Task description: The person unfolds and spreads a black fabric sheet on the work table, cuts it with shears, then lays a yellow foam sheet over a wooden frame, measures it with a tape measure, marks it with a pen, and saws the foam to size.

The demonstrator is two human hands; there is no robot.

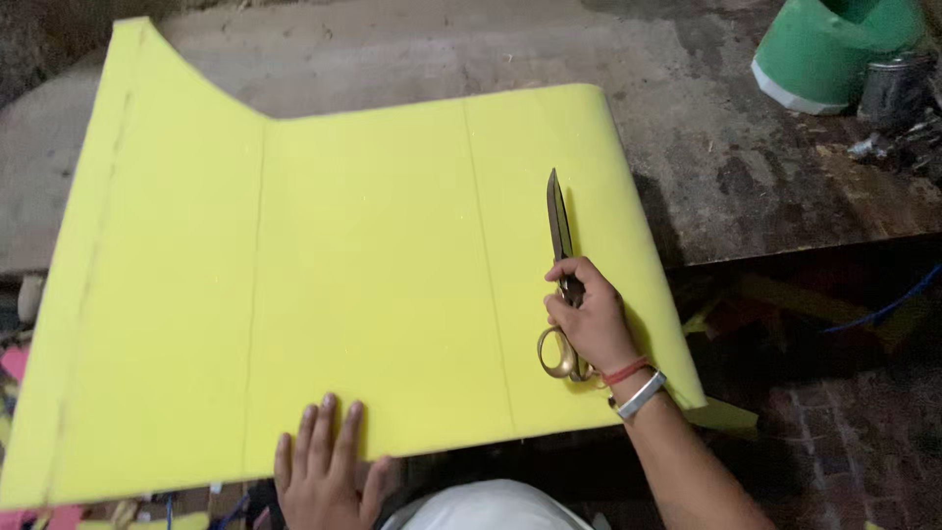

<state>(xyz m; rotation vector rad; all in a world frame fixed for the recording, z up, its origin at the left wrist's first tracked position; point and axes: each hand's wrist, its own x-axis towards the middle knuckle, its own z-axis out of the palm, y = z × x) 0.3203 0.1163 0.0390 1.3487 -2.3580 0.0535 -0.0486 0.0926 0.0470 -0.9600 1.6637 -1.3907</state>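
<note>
Right hand [589,319] grips closed scissors [561,270] lying on the foam [373,285] near the bench's [412,54] front edge; left hand [324,471], fingers flat and spread, pins the foam's front edge. Keep that pressure firm.

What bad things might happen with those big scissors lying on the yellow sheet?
1. The right hand rests on the long brass-handled metal scissors, fingers near the blades, so a slip might nick a finger.
2. The large yellow foam sheet overhangs the worn wooden table; it may sag or slide.
3. Only the left hand pins the near edge, so the sheet could shift.
</note>
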